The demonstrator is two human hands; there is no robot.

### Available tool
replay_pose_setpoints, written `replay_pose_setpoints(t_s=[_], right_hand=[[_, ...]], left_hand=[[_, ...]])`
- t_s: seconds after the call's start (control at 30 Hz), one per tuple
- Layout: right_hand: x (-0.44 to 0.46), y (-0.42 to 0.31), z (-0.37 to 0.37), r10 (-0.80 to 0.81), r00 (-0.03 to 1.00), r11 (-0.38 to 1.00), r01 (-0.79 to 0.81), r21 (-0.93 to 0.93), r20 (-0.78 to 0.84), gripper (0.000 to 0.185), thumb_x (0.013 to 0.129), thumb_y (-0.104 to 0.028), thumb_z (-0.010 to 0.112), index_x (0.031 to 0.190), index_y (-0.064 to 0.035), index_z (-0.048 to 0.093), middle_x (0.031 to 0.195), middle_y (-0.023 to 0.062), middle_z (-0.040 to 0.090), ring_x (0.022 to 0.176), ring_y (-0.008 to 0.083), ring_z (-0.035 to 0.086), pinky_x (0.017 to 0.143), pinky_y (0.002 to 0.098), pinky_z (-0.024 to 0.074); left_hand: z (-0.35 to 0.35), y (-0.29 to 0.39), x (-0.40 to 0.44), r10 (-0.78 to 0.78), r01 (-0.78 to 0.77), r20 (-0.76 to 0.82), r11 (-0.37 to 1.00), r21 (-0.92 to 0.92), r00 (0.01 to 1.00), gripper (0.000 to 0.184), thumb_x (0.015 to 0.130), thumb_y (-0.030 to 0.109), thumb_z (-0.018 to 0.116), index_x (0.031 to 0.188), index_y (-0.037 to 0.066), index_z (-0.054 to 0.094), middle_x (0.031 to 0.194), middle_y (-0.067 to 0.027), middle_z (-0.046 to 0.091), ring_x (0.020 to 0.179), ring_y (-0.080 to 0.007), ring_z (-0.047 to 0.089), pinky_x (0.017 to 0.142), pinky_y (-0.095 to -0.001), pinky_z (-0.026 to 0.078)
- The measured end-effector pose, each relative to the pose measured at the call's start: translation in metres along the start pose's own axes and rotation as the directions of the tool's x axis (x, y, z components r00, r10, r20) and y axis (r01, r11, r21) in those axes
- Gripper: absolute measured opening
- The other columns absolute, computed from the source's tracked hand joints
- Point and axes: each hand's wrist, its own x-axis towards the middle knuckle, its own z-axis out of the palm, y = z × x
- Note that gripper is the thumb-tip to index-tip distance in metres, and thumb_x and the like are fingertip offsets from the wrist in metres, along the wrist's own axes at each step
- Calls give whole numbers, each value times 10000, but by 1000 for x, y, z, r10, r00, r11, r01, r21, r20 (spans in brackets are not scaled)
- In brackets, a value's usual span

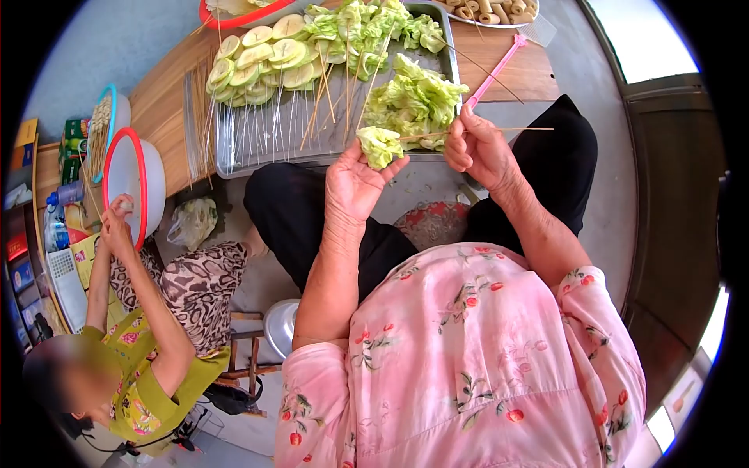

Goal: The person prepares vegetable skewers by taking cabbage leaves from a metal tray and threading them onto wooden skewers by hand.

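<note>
My left hand (353, 185) is closed around a folded lettuce leaf (379, 146), just in front of the metal tray (234, 140). A thin wooden skewer (515, 129) runs sideways from the leaf, and my right hand (482, 148) pinches it along its length. The pointed end by the leaf is hidden. Loose lettuce leaves (413, 93) are heaped at the tray's right side, close to both hands. Skewered lettuce (351, 31) and skewered pale green slices (269, 58) lie toward the tray's back. A pink-handled tool (497, 69) rests beyond my right hand.
At the left sits another person (156, 343), hands at a red-rimmed basin (154, 187). Bare skewers (197, 125) lie beside the tray on the wooden table (164, 74). A plate of brown rolls (495, 12) is at the back. A plastic bag (193, 222) lies below.
</note>
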Motion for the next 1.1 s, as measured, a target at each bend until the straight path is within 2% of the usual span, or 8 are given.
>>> replay_pose_setpoints(t_s=[0.2,0.5,0.7,0.77,0.83,0.93,1.0,1.1], right_hand=[[2,5,0,15,999,1000,-15,3,42,421,935,-368,441,728,-30,581,549,45,517,403,163,429,428,300,371],[0,-2,1,-8,1000,996,10,-85,28,431,929,-376,452,716,-25,583,531,49,517,400,159,435,430,301,383],[-3,-24,4,-96,995,989,97,-109,7,440,939,-383,428,721,-33,583,524,32,519,406,149,440,429,286,382],[-5,-32,-1,-152,988,975,145,-168,-24,446,942,-385,423,723,-32,584,517,31,513,409,146,441,430,281,381],[-6,-35,-7,-170,985,971,167,-172,-6,449,939,-393,429,730,-29,589,508,30,506,410,138,438,431,272,379],[-10,-40,-8,-231,964,934,182,-309,-130,452,930,-407,448,738,-25,594,500,31,500,416,126,434,432,257,376],[-11,-40,-9,-237,963,932,189,-309,-126,449,930,-404,449,736,-26,595,501,29,502,414,124,437,430,252,378],[-12,-40,-10,-249,961,926,198,-323,-125,441,930,-398,453,732,-32,597,504,24,507,411,118,444,427,240,380]], left_hand=[[-8,-8,3,-6,4,38,999,51,999,282,890,200,519,1092,3,526,1111,-135,578,1018,-286,554,892,-534,439],[-5,-9,2,-7,18,-49,972,233,999,267,883,219,542,1054,14,544,970,-120,624,838,-262,612,812,-481,489],[-6,8,1,274,-169,-186,881,442,944,260,895,208,535,1032,-13,550,925,-120,627,749,-216,624,698,-351,521],[-6,12,-1,494,-228,-189,664,712,849,251,886,182,554,1036,-19,559,886,-106,631,712,-184,623,638,-273,506],[-2,8,-2,556,-243,-171,591,770,813,213,864,154,582,990,-17,596,861,-86,633,685,-147,617,596,-232,476],[-8,4,6,705,-120,93,-10,993,703,187,824,126,602,967,10,632,833,-50,641,683,-152,609,595,-250,459],[-11,1,11,611,-16,465,-595,804,641,178,765,132,627,919,51,661,875,-59,648,802,-221,595,697,-315,454],[-1,-9,18,531,59,511,-730,681,676,195,747,156,625,914,63,665,942,-66,638,917,-270,549,822,-359,414]])
